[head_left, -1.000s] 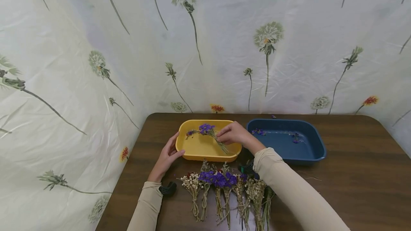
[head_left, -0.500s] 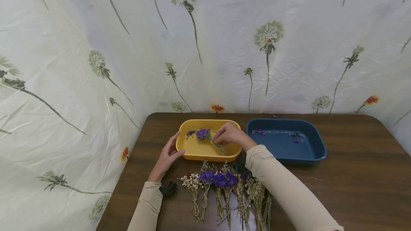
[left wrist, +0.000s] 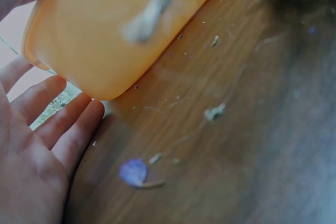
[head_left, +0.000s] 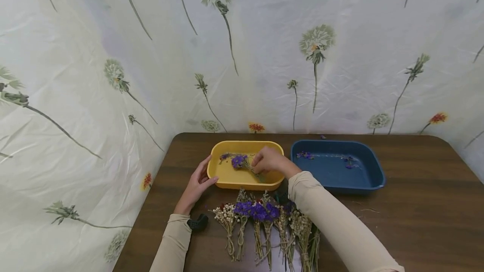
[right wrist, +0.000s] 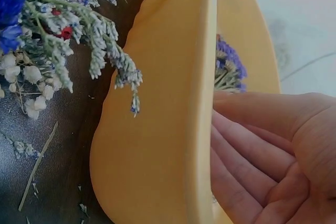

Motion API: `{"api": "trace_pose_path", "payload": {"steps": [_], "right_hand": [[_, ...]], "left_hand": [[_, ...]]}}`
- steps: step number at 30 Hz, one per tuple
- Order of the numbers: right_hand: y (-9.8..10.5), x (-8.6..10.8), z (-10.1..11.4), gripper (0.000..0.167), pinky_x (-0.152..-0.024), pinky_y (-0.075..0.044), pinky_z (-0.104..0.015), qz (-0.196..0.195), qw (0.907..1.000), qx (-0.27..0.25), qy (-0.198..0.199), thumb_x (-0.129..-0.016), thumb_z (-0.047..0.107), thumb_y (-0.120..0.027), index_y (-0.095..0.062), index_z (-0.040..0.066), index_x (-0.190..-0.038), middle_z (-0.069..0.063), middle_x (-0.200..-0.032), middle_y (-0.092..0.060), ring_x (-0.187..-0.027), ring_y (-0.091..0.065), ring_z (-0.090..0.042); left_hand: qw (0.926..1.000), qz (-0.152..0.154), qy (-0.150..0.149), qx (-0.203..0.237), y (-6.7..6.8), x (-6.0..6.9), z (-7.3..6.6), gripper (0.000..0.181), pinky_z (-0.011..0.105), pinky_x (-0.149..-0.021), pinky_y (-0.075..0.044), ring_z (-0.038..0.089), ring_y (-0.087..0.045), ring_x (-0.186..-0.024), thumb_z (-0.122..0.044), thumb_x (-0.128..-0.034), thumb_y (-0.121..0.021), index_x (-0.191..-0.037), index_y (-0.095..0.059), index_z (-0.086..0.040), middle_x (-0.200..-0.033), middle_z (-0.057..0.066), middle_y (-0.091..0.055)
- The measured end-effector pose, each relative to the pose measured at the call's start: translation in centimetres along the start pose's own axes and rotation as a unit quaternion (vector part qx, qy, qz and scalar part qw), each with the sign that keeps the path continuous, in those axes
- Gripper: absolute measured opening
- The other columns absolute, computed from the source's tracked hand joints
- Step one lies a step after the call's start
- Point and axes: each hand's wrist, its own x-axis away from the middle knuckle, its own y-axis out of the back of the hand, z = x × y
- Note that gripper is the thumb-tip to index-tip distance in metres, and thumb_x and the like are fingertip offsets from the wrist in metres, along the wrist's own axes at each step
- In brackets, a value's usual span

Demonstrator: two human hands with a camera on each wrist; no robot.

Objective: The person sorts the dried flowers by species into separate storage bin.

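Note:
In the head view, my right hand (head_left: pixel 269 160) is inside the yellow tray (head_left: pixel 227 181), pinching the stems of a small bunch of purple dried flowers (head_left: pixel 239 161). Its blossoms point left, low over the tray floor. The right wrist view shows the purple blossoms (right wrist: pixel 229 66) past the fingertips, with the tray's near wall hiding the stems. My left hand (head_left: pixel 197 181) rests on the tray's left near corner, thumb at the near rim. Its fingers lie nearly straight against the tray's outside (left wrist: pixel 115 35) in the left wrist view. Another dried sprig (head_left: pixel 225 156) lies in the tray's far left.
A blue tray (head_left: pixel 340 186) with a few purple sprigs stands to the right. Several tied bunches of dried flowers (head_left: pixel 264 213) lie in a row in front of the yellow tray. Behind the wooden table (head_left: pixel 423 179) hangs a flower-patterned sheet (head_left: pixel 264 53).
My right hand has moved slightly left and lower into the yellow tray with the purple bunch, whose blossoms now sit lower and flatter. The left hand has stayed in place.

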Motion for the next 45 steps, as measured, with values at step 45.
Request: {"api": "trace_pose_path", "payload": {"steps": [45], "right_hand": [[-2.1, 11.9, 0.0, 0.004, -0.066, -0.057, -0.028, -0.108, 0.9866, 0.089, 0.084, -0.089, 0.018, -0.082, -0.080, 0.017, -0.092, 0.007, -0.082, -0.076, -0.074, -0.068, -0.004]], "left_hand": [[1.0000, 0.005, -0.004, 0.003, 0.0, 0.0, 0.0, 0.073, 0.054, -0.116, -0.043, 0.037, -0.043, -0.149, -0.012, -0.1009, -0.066, -0.163, -0.031, -0.026, -0.168, 0.011, -0.035]]}}
